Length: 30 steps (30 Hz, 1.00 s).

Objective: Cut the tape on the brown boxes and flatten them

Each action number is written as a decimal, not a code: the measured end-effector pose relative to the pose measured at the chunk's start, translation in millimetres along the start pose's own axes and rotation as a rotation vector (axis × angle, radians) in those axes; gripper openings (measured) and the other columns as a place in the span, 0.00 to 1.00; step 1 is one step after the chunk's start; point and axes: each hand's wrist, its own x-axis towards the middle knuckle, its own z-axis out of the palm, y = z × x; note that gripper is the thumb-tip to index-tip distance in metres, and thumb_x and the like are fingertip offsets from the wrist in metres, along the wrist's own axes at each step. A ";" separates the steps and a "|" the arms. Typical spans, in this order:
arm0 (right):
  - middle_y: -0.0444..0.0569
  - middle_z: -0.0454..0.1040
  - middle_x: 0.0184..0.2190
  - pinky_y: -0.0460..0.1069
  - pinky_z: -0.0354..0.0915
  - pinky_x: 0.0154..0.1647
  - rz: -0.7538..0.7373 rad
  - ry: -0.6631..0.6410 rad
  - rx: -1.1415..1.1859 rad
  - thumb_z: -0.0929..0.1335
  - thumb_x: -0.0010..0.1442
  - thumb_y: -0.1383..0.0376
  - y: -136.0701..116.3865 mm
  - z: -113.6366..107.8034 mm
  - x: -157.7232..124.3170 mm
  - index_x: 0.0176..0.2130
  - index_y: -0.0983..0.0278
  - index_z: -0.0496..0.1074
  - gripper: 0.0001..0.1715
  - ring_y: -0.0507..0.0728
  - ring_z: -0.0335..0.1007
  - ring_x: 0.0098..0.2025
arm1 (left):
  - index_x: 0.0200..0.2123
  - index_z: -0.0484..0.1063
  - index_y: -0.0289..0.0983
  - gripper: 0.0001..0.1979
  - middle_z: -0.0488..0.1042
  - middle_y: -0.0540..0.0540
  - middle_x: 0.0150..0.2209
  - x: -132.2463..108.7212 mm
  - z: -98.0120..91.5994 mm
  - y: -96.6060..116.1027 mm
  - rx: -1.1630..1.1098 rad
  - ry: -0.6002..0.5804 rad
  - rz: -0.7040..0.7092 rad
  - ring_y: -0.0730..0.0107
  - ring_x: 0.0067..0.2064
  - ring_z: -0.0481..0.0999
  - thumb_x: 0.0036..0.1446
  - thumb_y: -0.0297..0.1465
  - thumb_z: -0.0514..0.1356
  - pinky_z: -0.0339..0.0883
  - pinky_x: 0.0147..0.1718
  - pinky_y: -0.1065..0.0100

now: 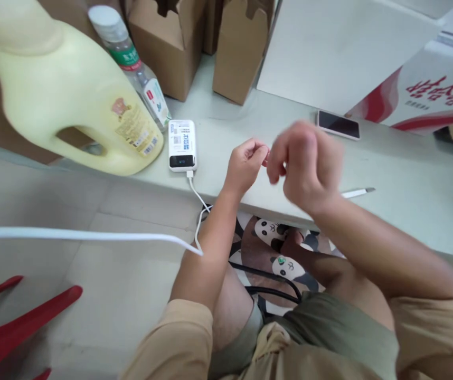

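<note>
My left hand (pixel 247 164) is held over the pale table near its front edge, thumb and index finger pinched together. Whatever lies in that pinch is too small or too hidden to make out. Close to its right and nearer the camera, my right hand (pixel 309 166) is curled with bent fingers, slightly blurred by motion. Its fingertips point towards the left hand, and what they hold, if anything, cannot be seen. A slim white tool with a grey tip (pixel 358 193) lies on the table beside my right wrist. Behind that hand rests a dark-screened smartphone (pixel 338 125).
A white power bank (pixel 182 145) with a plugged-in white cable (pixel 197 192) lies left. Beside it stand a large yellow jug (pixel 92 100) and a clear bottle (pixel 139 74). Cardboard boxes (pixel 171 53) and a white box (pixel 329 53) line the back. Red legs (pixel 32 316) stand on the floor.
</note>
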 end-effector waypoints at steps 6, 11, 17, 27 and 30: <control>0.37 0.78 0.42 0.41 0.70 0.38 0.056 -0.069 -0.275 0.54 0.65 0.81 23.4 9.4 137.5 0.47 0.62 0.66 0.22 0.41 0.72 0.26 | 0.24 0.70 0.37 0.12 0.71 0.53 0.22 6.9 -7.9 -2.3 -0.070 0.083 -0.044 0.79 0.25 0.72 0.60 0.22 0.58 0.67 0.30 0.72; 0.52 0.52 0.74 0.55 0.56 0.69 -0.081 -0.188 -0.716 0.60 0.61 0.79 20.9 7.1 202.5 0.55 0.71 0.72 0.25 0.60 0.58 0.72 | 0.24 0.71 0.37 0.12 0.71 0.53 0.23 12.0 -7.7 -7.3 -0.050 0.074 -0.039 0.79 0.26 0.71 0.60 0.23 0.59 0.66 0.30 0.72; 0.54 0.71 0.61 0.56 0.55 0.68 -0.017 -0.223 -0.782 0.59 0.62 0.74 17.3 9.1 205.1 0.52 0.77 0.77 0.25 0.62 0.63 0.68 | 0.24 0.70 0.37 0.12 0.70 0.53 0.23 14.0 -6.0 -8.7 -0.049 0.080 -0.052 0.78 0.26 0.70 0.60 0.23 0.59 0.66 0.31 0.71; 0.54 0.72 0.44 0.64 0.71 0.48 -0.603 0.266 -0.608 0.69 0.56 0.63 58.0 -119.7 14.2 0.29 0.57 0.78 0.06 0.64 0.72 0.51 | 0.47 0.71 0.44 0.09 0.73 0.48 0.52 10.7 -15.0 -5.8 0.200 0.617 0.424 0.64 0.60 0.73 0.69 0.37 0.54 0.67 0.55 0.65; 0.54 0.70 0.44 0.68 0.71 0.48 -0.579 0.371 -0.524 0.68 0.58 0.56 91.8 -135.3 -36.7 0.39 0.51 0.78 0.10 0.66 0.72 0.48 | 0.51 0.71 0.46 0.15 0.73 0.48 0.55 7.4 -5.8 -6.1 0.249 0.428 0.414 0.58 0.64 0.72 0.67 0.45 0.56 0.69 0.55 0.63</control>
